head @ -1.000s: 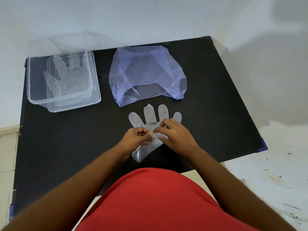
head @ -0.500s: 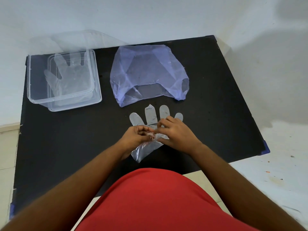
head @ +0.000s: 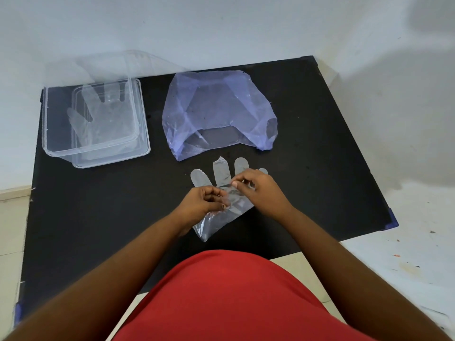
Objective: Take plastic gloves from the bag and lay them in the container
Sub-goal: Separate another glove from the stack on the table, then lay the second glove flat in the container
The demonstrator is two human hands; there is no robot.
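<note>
Starting at far left: clear plastic container (head: 49,124) sits on the black table (head: 98,217), open, with one clear glove (head: 98,119) lying flat inside, fingers pointing to the far side. Its clear lid (head: 118,67) leans against the wall behind it. Centre, far: pale violet plastic bag (head: 216,109) lies flat and crumpled, mouth facing the near side, well apart from the container. Just near of the bag: a second clear glove (head: 221,217) lies on the table, fingers toward the bag, cuff toward the person. Left hand (head: 204,203) is curled, thumb and fingertips pinching the palm area of this glove. Right hand (head: 263,190) is likewise closed in a narrow pinch on the film at the finger bases, covering part of it. Red shirt (head: 234,299) fills the near edge.
</note>
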